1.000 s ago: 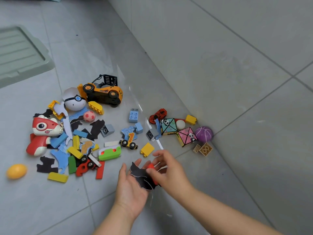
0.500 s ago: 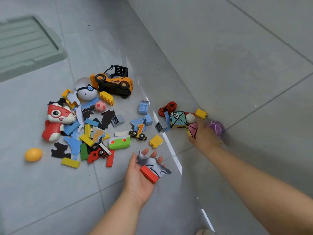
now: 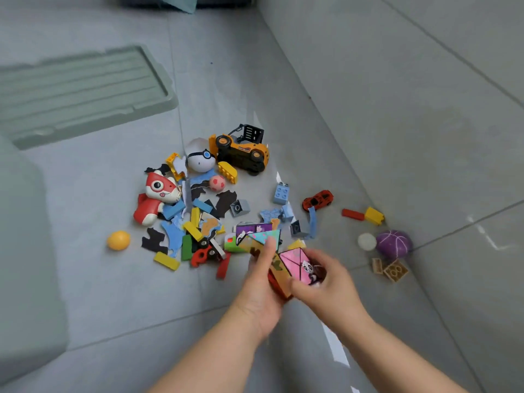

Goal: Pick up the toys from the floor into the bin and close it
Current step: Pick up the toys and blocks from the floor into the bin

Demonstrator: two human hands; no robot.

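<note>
Pink panda cube (image 3: 297, 263) clasped by right hand (image 3: 331, 293), touching orange cube (image 3: 280, 277) gripped in left hand (image 3: 259, 296).

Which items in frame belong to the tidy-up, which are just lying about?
Job: pale green plastic bin and its ribbed lid; orange toy forklift; purple rubber ball; pink panda-print folding cube, gripped by right hand; teal panda-print cube, held by left hand.
Lying about: teal sheet at the top edge.
</note>
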